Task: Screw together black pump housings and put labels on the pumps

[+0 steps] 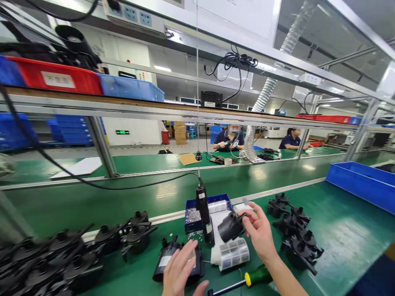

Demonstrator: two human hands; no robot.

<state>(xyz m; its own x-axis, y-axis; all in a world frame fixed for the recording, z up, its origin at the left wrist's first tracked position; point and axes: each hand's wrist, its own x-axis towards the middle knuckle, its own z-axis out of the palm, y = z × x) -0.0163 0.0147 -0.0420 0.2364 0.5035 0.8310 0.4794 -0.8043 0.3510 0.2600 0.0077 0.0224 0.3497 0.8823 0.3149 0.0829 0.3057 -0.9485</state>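
My right hand [261, 232] grips a black cylindrical plastic part [231, 226] and holds it just above the green bench. My left hand [180, 271] lies with fingers spread over a black pump body [168, 259] near the front edge. A black electric screwdriver [203, 213] hangs on a cable between the hands, its tip down by a white holder [230, 253].
A small blue tray of screws [193, 216] sits behind the screwdriver. Several black pump parts lie heaped at left [61, 255] and right [293, 230]. A green-handled screwdriver [247, 279] lies in front. A blue bin [361, 183] stands at right. Two people work across the conveyor.
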